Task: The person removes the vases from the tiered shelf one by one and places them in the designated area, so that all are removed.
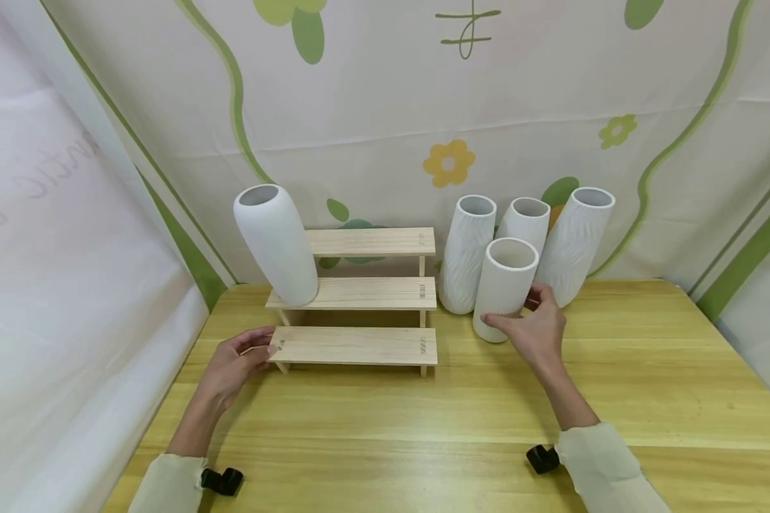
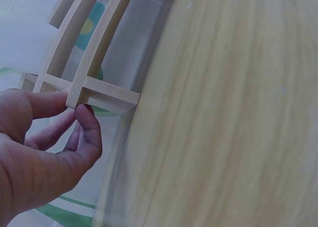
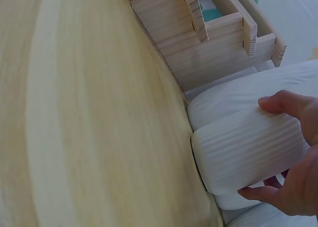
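My left hand point(image 1: 234, 363) pinches the left end of the lowest board of a three-step wooden shelf point(image 1: 353, 345); in the left wrist view thumb and forefinger close on the board's corner point(image 2: 74, 99). My right hand point(image 1: 542, 328) grips a white ribbed vase point(image 1: 503, 292) around its lower body, thumb on the near side and fingers behind. This vase stands upright in front of several other white vases. The right wrist view shows its ribbed side point(image 3: 248, 152) between thumb and fingertips.
A smooth white vase point(image 1: 279, 246) stands on the left of the middle step. Behind the held vase are a wavy-textured vase point(image 1: 467, 256), a partly hidden one point(image 1: 526, 222) and a taller one point(image 1: 577, 246) at right. All rest on a wooden table point(image 1: 372, 442) before a printed cloth point(image 1: 372, 107).
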Available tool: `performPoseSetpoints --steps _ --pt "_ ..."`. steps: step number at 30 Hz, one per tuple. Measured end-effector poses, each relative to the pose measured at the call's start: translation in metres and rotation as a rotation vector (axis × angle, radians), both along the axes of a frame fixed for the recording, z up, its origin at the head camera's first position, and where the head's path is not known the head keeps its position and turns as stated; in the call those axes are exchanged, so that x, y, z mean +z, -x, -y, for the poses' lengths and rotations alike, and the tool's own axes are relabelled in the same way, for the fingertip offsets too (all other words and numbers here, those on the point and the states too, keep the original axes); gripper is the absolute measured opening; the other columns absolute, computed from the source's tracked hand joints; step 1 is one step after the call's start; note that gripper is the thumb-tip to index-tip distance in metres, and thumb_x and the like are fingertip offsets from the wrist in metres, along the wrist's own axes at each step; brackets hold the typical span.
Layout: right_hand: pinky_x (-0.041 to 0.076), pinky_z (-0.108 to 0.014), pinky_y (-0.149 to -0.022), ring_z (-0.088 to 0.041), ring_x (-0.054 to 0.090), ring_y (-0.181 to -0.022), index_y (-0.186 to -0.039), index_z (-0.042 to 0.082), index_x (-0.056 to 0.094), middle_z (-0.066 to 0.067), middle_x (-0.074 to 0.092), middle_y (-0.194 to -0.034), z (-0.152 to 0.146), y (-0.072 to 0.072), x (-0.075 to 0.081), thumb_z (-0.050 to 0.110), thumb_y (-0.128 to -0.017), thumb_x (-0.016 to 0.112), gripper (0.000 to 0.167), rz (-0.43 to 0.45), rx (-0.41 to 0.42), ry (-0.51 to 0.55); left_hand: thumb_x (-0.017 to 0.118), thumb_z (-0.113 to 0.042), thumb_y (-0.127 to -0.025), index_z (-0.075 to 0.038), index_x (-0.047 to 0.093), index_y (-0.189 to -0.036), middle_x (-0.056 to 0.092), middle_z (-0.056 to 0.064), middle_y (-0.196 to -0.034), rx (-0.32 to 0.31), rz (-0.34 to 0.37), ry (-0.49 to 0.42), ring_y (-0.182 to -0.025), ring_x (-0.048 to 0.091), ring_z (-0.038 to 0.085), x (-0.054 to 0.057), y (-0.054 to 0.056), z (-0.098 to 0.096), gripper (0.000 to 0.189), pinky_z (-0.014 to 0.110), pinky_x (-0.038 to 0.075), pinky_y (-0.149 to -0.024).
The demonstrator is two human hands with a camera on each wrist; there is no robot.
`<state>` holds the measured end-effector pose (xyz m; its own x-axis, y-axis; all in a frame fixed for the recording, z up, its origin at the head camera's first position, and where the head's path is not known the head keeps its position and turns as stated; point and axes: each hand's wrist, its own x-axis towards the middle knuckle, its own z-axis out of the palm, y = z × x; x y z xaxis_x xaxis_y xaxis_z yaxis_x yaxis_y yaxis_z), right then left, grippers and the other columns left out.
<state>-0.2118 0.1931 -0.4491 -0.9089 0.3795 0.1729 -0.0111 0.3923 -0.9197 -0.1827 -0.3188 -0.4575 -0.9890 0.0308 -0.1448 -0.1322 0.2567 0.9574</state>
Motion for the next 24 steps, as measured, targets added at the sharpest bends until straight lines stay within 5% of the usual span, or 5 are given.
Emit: performPoseSetpoints --steps 7,18,24 --pt "0.05 -0.045 -0.104 -0.035 0.058 -0.129 -0.144 -0.001 0.048 -0.022 0.061 -0.14 -0.004 0.0 0.001 0.02 -0.073 0.1 0.09 0.027 0.045 -0.045 0.067 -0.016 -0.108 0.001 0.05 -0.157 0.057 0.006 -0.137 0.001 0.0 -0.002 -0.108 0.064 0.005 0.0 0.0 0.0 0.055 0.023 0.061 -0.093" --pt "0.052 -0.057 -0.107 -0.048 0.056 -0.138 -0.153 -0.003 0.046 -0.028 0.055 -0.148 -0.025 -0.011 0.023 0.045 -0.086 0.091 0.093 0.146 0.226 -0.168 0.067 -0.015 -0.108 0.002 0.05 -0.157 0.059 0.006 -0.135 0.012 0.003 0.003 -0.106 0.064 0.004 -0.001 0.0 0.0 0.054 0.022 0.061 -0.092" --pt "0.058 -0.055 -0.102 -0.048 0.061 -0.136 -0.152 -0.004 0.045 -0.028 0.056 -0.147 -0.026 -0.015 0.034 0.048 -0.089 0.088 0.092 0.171 0.243 -0.236 0.066 -0.015 -0.108 0.001 0.05 -0.157 0.058 0.004 -0.134 0.009 0.006 0.006 -0.106 0.064 0.005 0.0 0.0 0.0 0.054 0.023 0.061 -0.092"
